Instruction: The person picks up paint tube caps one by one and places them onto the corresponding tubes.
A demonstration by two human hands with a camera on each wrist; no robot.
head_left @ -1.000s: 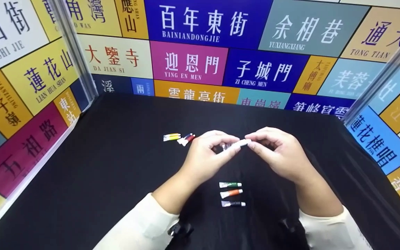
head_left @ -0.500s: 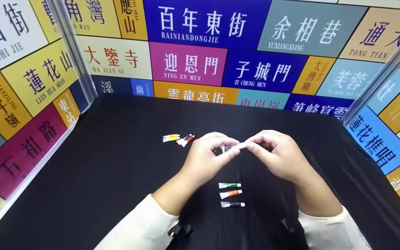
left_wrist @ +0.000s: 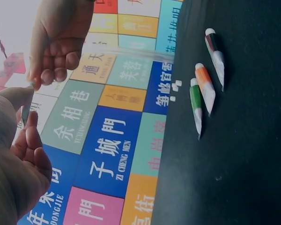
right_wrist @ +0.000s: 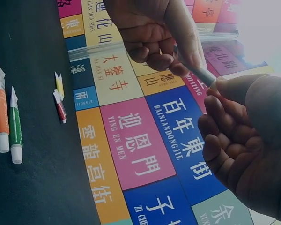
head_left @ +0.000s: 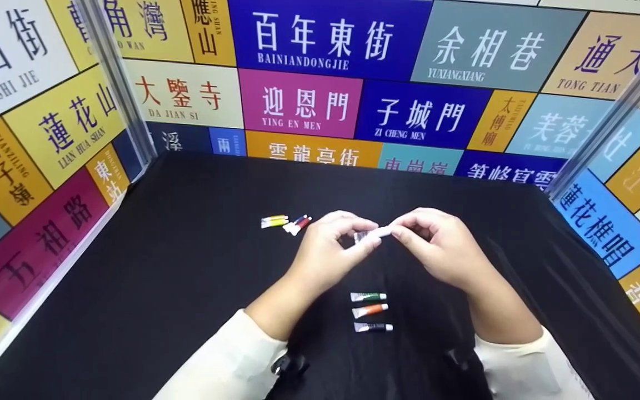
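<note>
Both hands meet over the middle of the black table in the head view, around a small, whitish paint tube [head_left: 381, 232]. My left hand [head_left: 328, 244] holds the tube's body between thumb and fingers. At its other end, the thumb and fingertips of my right hand [head_left: 443, 244] pinch the tip. The right wrist view also shows the slim tube [right_wrist: 204, 75] spanning the two hands; fingers cover both ends. Nearer the person lie a green paint tube [head_left: 368, 297], an orange paint tube [head_left: 370, 310] and a black paint tube [head_left: 373, 327], side by side in a column.
Beyond the left hand, yellow tubes [head_left: 274, 221] lie beside a small group with a red tube [head_left: 300, 223]. Small white pieces [left_wrist: 175, 86] show on the table in the left wrist view. Panels with printed street names [head_left: 300, 103] wall in the table.
The right hand has shifted slightly left and down, its fingertips staying at the tube's tip. The left hand holds on nearly in place. The tubes on the table have not moved.
</note>
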